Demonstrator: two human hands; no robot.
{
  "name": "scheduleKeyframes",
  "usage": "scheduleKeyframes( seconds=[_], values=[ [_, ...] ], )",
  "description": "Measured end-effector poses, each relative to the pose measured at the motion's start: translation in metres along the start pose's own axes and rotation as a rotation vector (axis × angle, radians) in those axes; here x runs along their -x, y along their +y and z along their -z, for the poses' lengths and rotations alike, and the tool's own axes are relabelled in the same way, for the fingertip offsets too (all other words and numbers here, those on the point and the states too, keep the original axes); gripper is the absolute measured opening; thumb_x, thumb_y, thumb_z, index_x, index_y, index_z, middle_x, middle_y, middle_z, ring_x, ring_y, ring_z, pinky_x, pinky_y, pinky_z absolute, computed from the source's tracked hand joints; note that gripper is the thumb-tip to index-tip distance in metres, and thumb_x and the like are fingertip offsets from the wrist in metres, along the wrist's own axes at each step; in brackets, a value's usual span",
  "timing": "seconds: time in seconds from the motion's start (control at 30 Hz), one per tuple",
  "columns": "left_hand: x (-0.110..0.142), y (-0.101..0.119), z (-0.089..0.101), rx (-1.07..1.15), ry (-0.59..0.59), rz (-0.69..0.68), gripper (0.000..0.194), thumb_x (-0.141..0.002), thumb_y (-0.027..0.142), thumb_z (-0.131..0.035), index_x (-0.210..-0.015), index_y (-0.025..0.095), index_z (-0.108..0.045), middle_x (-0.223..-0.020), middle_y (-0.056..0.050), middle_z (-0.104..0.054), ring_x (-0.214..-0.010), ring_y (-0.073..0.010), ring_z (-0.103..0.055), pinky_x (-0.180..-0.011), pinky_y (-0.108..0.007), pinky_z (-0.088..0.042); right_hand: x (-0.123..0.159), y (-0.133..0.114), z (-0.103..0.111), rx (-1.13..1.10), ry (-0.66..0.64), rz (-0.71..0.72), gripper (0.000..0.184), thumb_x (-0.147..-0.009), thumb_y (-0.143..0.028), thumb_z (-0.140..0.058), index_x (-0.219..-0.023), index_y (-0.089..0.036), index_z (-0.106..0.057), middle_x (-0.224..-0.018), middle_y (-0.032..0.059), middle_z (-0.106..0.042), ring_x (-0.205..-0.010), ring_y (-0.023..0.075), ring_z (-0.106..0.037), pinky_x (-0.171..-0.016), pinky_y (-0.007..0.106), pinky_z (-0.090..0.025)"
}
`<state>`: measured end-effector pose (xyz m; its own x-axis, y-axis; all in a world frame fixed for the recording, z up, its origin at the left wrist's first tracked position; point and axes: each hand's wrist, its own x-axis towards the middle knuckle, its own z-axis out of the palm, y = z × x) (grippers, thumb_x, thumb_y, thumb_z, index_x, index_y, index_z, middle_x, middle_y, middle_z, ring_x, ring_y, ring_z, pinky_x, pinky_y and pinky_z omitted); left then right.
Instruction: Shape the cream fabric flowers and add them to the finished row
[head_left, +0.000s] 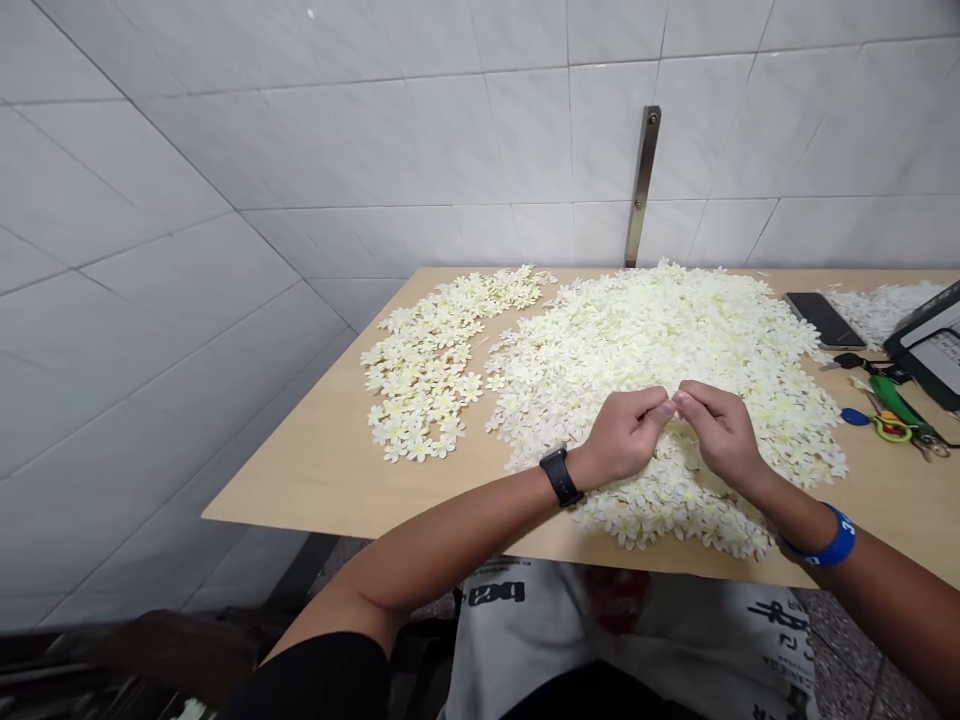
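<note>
Pinching closed over the white flowers (637, 330) on the worktop (322, 460), my left hand (628, 432) and right hand (718, 432) may hold something; I can't tell. Flowers look light and soft; I'd take their middles.

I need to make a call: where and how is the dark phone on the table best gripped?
Probably across its two long edges, coming from above with the right hand. The phone lies flat, a thin slab, so its edges should offer the best hold; the flower heap crowds its left edge.
</note>
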<state>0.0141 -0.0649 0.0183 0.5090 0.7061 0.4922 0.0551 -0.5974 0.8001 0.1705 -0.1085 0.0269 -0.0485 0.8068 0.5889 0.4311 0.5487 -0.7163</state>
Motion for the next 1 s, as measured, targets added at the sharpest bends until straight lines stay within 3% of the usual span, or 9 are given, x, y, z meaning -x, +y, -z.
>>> scheduleKeyframes(
  seconds=[0.13,0.27,0.43,0.63,0.8,0.9,1.0],
  values=[
    [0.000,0.005,-0.006,0.086,0.076,0.068,0.044,-0.103,0.042,-0.045,-0.067,0.019,-0.034,-0.061,0.004,-0.035,-0.059,-0.0104,-0.032,-0.058,-0.029,-0.024,0.001,0.001,0.000,-0.048,-0.011,-0.052,0.042,-0.102,-0.034,-0.052,-0.064,-0.022,-0.039,-0.057,-0.0043,-0.036,-0.052,0.0110,-0.034,-0.049,0.028,-0.027],
    [-0.002,0.010,-0.006,0.107,0.074,0.048,0.045,-0.103,0.043,-0.046,-0.067,0.019,-0.034,-0.062,0.004,-0.035,-0.059,-0.0103,-0.032,-0.059,-0.029,-0.025,0.000,0.001,0.001,-0.105,-0.025,-0.085,0.042,-0.103,-0.041,-0.051,-0.066,-0.021,-0.044,-0.059,-0.0035,-0.039,-0.054,0.0117,-0.036,-0.051,0.029,-0.028],
    [-0.005,0.010,-0.004,0.117,0.064,0.065,0.045,-0.104,0.043,-0.045,-0.068,0.019,-0.036,-0.063,0.004,-0.036,-0.060,-0.0108,-0.033,-0.059,-0.029,-0.026,-0.001,0.004,0.003,-0.100,-0.053,-0.074,0.044,-0.103,-0.039,-0.051,-0.065,-0.022,-0.038,-0.058,-0.0042,-0.036,-0.053,0.0112,-0.034,-0.051,0.029,-0.027],
    [-0.005,0.004,0.004,0.135,0.049,0.025,0.041,-0.104,0.046,-0.049,-0.075,0.017,-0.051,-0.070,0.001,-0.049,-0.067,-0.0117,-0.044,-0.065,-0.028,-0.033,-0.001,0.010,0.005,-0.008,-0.019,-0.054,0.029,-0.101,-0.033,-0.052,-0.074,-0.021,-0.049,-0.065,-0.0023,-0.047,-0.060,0.0132,-0.043,-0.057,0.029,-0.035],
    [-0.006,0.003,0.022,0.200,-0.202,0.079,0.048,-0.104,0.051,-0.046,-0.071,0.017,-0.052,-0.069,0.000,-0.053,-0.067,-0.0118,-0.049,-0.068,-0.028,-0.039,-0.003,0.014,0.008,0.057,-0.081,-0.030,0.031,-0.100,-0.029,-0.052,-0.069,-0.021,-0.049,-0.061,-0.0025,-0.046,-0.057,0.0128,-0.044,-0.055,0.028,-0.035],
    [-0.009,0.002,0.032,0.236,-0.360,0.183,0.050,-0.097,0.056,-0.058,-0.067,0.016,-0.054,-0.065,0.001,-0.055,-0.062,-0.0104,-0.048,-0.064,-0.026,-0.038,-0.003,0.013,0.009,0.069,-0.184,0.115,0.029,-0.099,-0.023,-0.051,-0.070,-0.021,-0.049,-0.061,-0.0020,-0.049,-0.055,0.0122,-0.045,-0.052,0.028,-0.033],
    [-0.010,0.001,0.036,0.212,-0.454,0.227,0.052,-0.089,0.057,-0.068,-0.063,0.016,-0.051,-0.057,0.004,-0.045,-0.055,-0.0081,-0.038,-0.057,-0.025,-0.030,-0.002,0.011,0.009,0.115,-0.252,0.269,0.027,-0.097,-0.017,-0.051,-0.070,-0.022,-0.049,-0.061,-0.0014,-0.050,-0.055,0.0125,-0.046,-0.052,0.028,-0.032]
  ],
)
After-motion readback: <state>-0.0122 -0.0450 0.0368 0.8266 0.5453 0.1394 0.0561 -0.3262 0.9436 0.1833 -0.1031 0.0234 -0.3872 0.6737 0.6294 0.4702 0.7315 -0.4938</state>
